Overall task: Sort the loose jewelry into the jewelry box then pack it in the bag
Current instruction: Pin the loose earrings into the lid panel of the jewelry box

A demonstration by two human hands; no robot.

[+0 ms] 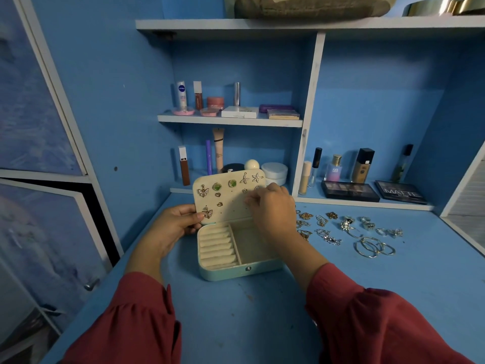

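Currently, you have these items before you:
Jewelry box [237, 269]: pale green shell, cream lining, rounded corners; near centre of the desk [262, 311].
Lid [225, 195]: upright, studded with butterfly, heart, starfish and green earrings.
Base: ridged ring rolls left, open tray right.
Left hand [170, 227]: your fingers curl round the lid's left edge.
Right hand [273, 208]: fingertips against the lid; grip cannot be told.
Loose jewelry [346, 229]: gold and silver pieces, right of the box.
Shelves [231, 119]: blue and white, far side, holding cosmetics.
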